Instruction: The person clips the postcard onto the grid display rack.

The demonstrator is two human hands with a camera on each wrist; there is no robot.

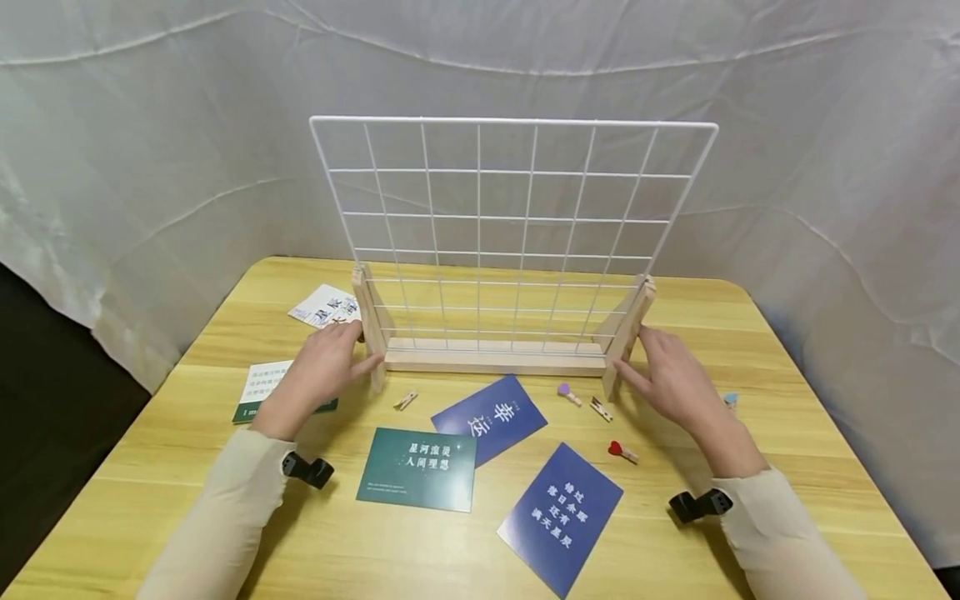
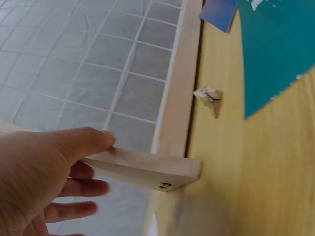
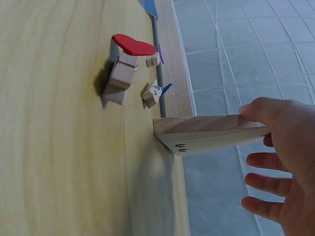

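Note:
A display stand with an upright white wire grid [image 1: 478, 171] stands on the table, its wooden base bar [image 1: 495, 360] running between two wooden side feet. My left hand [image 1: 318, 371] holds the left foot [image 1: 367, 308]; in the left wrist view the thumb [image 2: 96, 141] lies on its front edge, the other fingers behind it. On the opposite side, my right hand [image 1: 678, 383] pinches the right foot [image 1: 627, 333] the same way, lower fingers spread in the right wrist view. The grid's bottom edge sits at the base bar.
Before the stand lie a green card [image 1: 420, 492], a blue card [image 1: 517, 417] partly under it, and another blue card [image 1: 558, 558]. Small clothespins are scattered about, one with a red heart [image 1: 617, 448]. White cards [image 1: 318, 303] lie at the left. A pale curtain [image 1: 495, 50] hangs behind.

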